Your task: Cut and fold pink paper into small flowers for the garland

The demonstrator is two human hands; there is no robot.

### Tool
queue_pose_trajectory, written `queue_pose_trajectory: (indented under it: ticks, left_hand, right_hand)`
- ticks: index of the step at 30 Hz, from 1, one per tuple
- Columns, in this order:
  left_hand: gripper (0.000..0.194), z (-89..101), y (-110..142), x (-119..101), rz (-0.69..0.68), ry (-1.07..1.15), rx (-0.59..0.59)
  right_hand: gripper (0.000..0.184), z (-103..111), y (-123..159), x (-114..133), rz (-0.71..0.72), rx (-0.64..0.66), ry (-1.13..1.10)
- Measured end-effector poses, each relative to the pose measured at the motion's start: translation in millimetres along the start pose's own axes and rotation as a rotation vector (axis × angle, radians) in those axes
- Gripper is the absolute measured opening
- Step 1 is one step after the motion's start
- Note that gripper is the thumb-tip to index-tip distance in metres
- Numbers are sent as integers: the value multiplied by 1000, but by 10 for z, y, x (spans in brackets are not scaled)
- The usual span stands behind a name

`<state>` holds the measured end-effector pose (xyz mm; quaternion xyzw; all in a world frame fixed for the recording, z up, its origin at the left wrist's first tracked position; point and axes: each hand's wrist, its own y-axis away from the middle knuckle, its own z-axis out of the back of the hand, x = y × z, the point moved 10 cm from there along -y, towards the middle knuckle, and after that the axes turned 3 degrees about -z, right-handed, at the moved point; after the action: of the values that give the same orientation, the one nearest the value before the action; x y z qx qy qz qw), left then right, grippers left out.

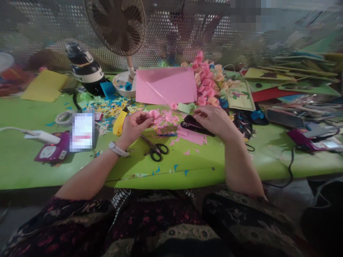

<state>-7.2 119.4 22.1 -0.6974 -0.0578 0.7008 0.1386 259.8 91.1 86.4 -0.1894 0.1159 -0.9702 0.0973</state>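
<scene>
A small curled piece of pink paper [154,114] is pinched in the fingertips of my left hand [134,125], above a heap of paper scraps. My right hand [217,121] curls over the black stapler [193,125], its fingers bent round the top; part of the stapler is hidden by the hand. Under the stapler lies a strip of pink paper [192,136]. Black-handled scissors [157,149] rest between my forearms. A blue pen [168,135] sits among the pink scraps [169,119]. By my left wrist is a yellow tape-like object [119,123].
Behind the hands are a pink sheet [166,85], a pile of pink paper flowers [207,84] and a fan [118,25]. A black bottle [88,71], a lit phone [82,131] and a tape roll [63,117] stand left. Stacked cards [292,76] and a cable [291,167] are right.
</scene>
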Motion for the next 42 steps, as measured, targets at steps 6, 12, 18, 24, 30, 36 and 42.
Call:
queue_pose_trajectory:
  ticks: [6,12,18,24,30,36,42]
  left_hand:
    - [38,-12,4,14,-3,-13,8]
    - [37,-12,4,24,-6,-38,19]
    - [36,-20,-4,49,-11,-42,28]
    - [33,-26,2,18,-34,-61,34]
    - [32,-22,7,4,-48,-78,39]
    - [31,-32,8,-2,-51,-83,35]
    - [31,-12,12,-8,-47,-92,29]
  right_hand:
    - [22,-76,-12,-23,6,52,70]
    - [24,-93,-14,-7,1,56,89]
    - [26,-124,-9,-7,-17,69,89]
    - [24,-63,-24,-62,-63,67,61]
    - [21,277,-21,-419,-182,-131,-9]
    - [19,503,15,-612,-231,-304,-52]
    - [23,418,-8,-564,-230,-255,-57]
